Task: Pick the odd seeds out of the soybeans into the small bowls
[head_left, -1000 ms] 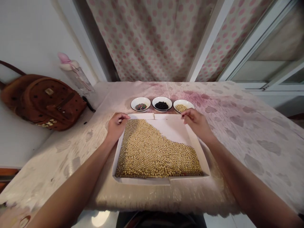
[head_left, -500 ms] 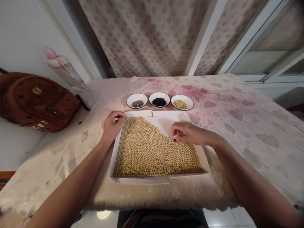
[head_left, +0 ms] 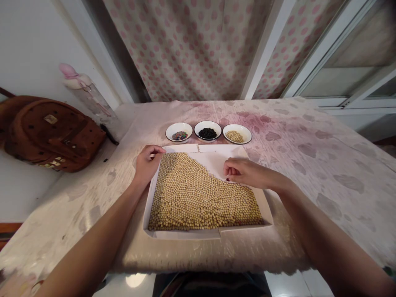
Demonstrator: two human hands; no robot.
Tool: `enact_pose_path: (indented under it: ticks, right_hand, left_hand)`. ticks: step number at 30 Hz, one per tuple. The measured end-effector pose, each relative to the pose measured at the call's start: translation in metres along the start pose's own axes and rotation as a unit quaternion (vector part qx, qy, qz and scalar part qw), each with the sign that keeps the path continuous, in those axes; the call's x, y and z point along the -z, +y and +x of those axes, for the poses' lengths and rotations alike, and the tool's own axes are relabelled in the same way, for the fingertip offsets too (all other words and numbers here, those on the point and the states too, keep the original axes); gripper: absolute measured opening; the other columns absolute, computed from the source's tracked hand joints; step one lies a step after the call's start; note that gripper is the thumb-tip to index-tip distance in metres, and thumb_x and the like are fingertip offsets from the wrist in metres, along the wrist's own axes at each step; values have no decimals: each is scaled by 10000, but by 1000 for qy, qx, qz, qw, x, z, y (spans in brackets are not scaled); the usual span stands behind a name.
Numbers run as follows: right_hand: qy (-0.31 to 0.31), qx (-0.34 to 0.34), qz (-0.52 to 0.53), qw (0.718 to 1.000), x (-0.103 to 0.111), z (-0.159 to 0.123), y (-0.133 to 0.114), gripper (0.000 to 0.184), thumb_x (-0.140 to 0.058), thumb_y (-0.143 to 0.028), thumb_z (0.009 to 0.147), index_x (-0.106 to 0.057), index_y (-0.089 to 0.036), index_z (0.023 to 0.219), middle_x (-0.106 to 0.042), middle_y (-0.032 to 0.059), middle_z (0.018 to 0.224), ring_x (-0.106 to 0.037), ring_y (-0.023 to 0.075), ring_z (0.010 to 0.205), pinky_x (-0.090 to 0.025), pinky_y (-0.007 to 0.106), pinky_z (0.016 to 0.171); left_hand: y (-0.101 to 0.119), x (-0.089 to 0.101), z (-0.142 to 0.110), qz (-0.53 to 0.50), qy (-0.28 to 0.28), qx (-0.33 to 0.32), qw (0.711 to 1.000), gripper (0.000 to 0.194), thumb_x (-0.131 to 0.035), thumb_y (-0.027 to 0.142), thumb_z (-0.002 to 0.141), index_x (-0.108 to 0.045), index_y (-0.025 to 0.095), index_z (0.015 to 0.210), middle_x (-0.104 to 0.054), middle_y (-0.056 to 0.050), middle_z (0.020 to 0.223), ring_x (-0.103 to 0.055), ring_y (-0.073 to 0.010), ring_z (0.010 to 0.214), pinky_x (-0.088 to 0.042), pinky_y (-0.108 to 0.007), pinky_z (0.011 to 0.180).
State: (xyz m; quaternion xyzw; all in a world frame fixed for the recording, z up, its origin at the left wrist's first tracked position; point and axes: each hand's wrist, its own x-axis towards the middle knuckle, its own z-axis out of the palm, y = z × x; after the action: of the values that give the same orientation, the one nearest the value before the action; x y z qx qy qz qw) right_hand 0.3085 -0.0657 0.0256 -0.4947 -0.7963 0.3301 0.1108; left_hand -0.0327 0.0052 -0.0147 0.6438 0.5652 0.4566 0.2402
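Note:
A shallow white cardboard box (head_left: 182, 235) lies on the table, most of its floor spread with pale yellow soybeans (head_left: 198, 198). At the box's far left corner my left hand (head_left: 147, 163) is closed on the rim, thumb and fingers pinched together. My right hand (head_left: 239, 170) is over the far right part of the box, just beyond the edge of the beans. Its fingers are curled and pinched, with a tiny dark red speck at the tips that is too small to name. Bare white cardboard shows between the beans and the far wall.
Behind the box stand three white bowls in a row: one with small multicoloured pieces (head_left: 179, 135), one with black beans (head_left: 207, 133), one with pale beans (head_left: 234, 136). A brown backpack (head_left: 58, 134) and a clear bottle with pink top (head_left: 89, 93) are at the left.
My right hand has risen very slightly, fingers still pinched. My left hand stays on the box's corner, and the beans look the same.

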Motion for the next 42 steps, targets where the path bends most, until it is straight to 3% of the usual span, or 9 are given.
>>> enact_pose_path:
  ticks: [4, 9, 16, 22, 30, 36, 42]
  right_hand:
    - [-12, 8, -13, 1000, -1, -1, 1, 28, -582, -199, 811, -580, -225, 822, -606, 2, 758, -518, 141, 660, -368, 289, 557]
    - [32, 12, -24, 999, -2, 2, 2, 52, -534, -192, 835, -576, -222, 830, -632, 14, 795, -550, 151, 714, -394, 299, 613]
    - [-12, 8, -9, 1000, -3, 0, 1, 12, -573, -236, 834, -578, -226, 839, -620, 7, 776, -530, 144, 670, -375, 293, 572]
    - [52, 12, -36, 998, -3, 4, 3, 49, -508, -209, 858, -549, -221, 835, -639, 24, 828, -550, 159, 723, -384, 305, 620]
    - [-28, 2, -20, 999, -2, -3, 1, 31, -577, -242, 845, -564, -226, 822, -626, 8, 763, -522, 145, 660, -364, 300, 555]
    - [31, 8, -53, 998, -2, 1, 4, 62, -514, -213, 875, -536, -223, 819, -636, 27, 796, -550, 161, 704, -379, 321, 604]
    - [37, 14, -52, 998, -4, 2, 1, 33, -531, -197, 856, -549, -224, 852, -641, 23, 810, -557, 160, 719, -389, 314, 622]
  left_hand:
    - [2, 0, 0, 9, 3, 2, 1000, 115, -583, 214, 761, -695, 204, 786, -668, -13, 863, -628, -167, 835, -518, -286, 787]
    - [2, 0, 0, 10, -1, 8, 1000, 122, -583, 224, 760, -699, 203, 792, -672, -14, 882, -629, -163, 836, -518, -281, 790]
    - [-1, 0, 0, 2, -3, 3, 1000, 127, -584, 229, 765, -701, 203, 805, -669, -18, 902, -628, -163, 847, -516, -275, 791]
    - [0, 0, 0, 7, -1, 7, 1000, 127, -581, 230, 762, -700, 203, 797, -668, -16, 891, -628, -165, 850, -515, -280, 800]
    - [-1, 0, 1, 4, 0, -4, 1000, 127, -581, 228, 761, -701, 202, 797, -670, -20, 885, -626, -163, 842, -512, -282, 798]
    - [0, 0, 0, 2, -1, 8, 1000, 123, -588, 230, 766, -703, 205, 801, -665, -15, 889, -628, -164, 843, -515, -291, 805]
    - [-1, 0, 0, -4, 1, 5, 1000, 116, -598, 236, 767, -702, 198, 804, -668, -18, 893, -629, -164, 840, -515, -293, 803]
